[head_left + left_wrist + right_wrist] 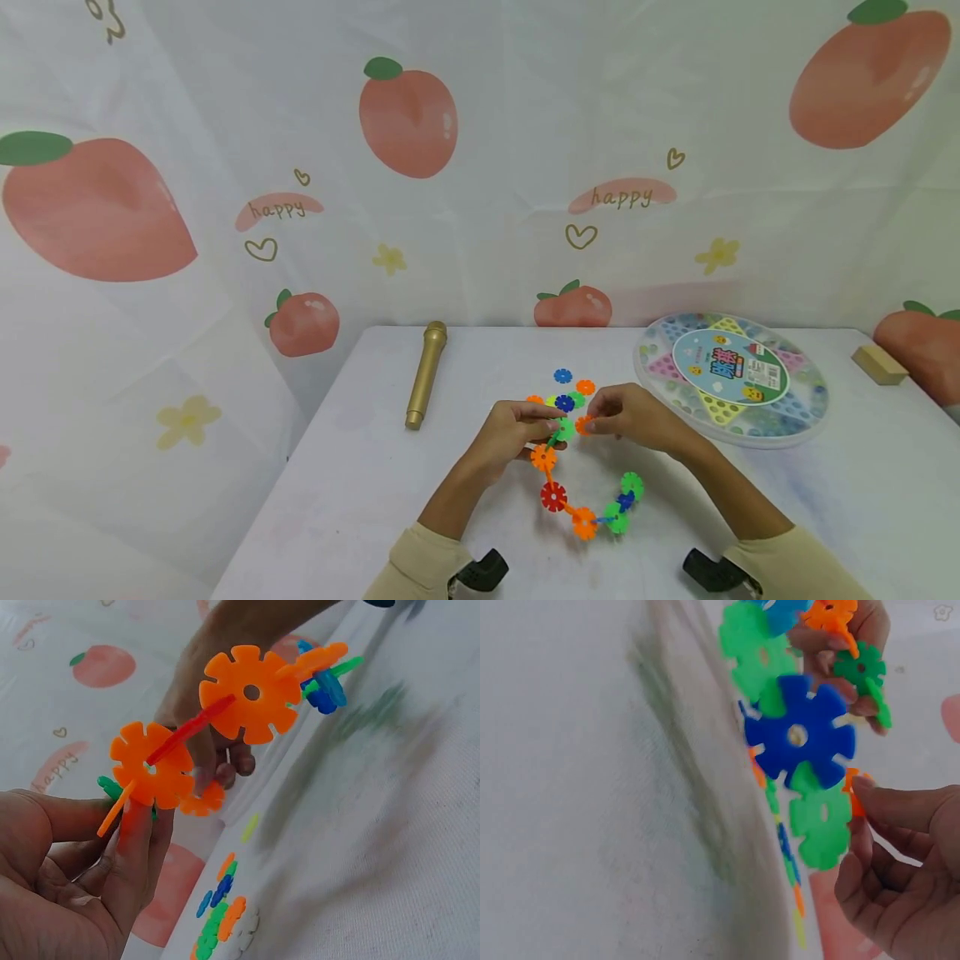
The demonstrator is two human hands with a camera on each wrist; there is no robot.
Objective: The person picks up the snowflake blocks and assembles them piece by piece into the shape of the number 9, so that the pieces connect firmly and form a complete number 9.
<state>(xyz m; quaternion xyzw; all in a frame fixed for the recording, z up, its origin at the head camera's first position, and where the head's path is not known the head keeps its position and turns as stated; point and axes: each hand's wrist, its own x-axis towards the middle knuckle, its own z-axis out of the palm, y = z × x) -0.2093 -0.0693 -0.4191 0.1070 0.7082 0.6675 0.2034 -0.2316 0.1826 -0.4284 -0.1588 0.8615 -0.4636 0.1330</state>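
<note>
A curved chain of slotted plastic snowflake discs, with a red disc [553, 497] and an orange disc [585, 523] along it, hangs from my left hand [504, 437]. The fingers and thumb of that hand pinch the chain by the green disc [565, 430] at its upper end. Close beside that end, my right hand [637, 417] pinches a single orange disc [583, 426] by its edge. At the chain's other end is a green disc [632, 484], linked to a blue disc [799, 735]. My fingers partly cover the orange disc in the right wrist view.
Several loose discs, among them a blue one [562, 376] and an orange one [586, 387], lie beyond my hands. A gold baton-shaped object [426, 375] lies back left. At right are a round game board [652, 392] and a wooden block [879, 365].
</note>
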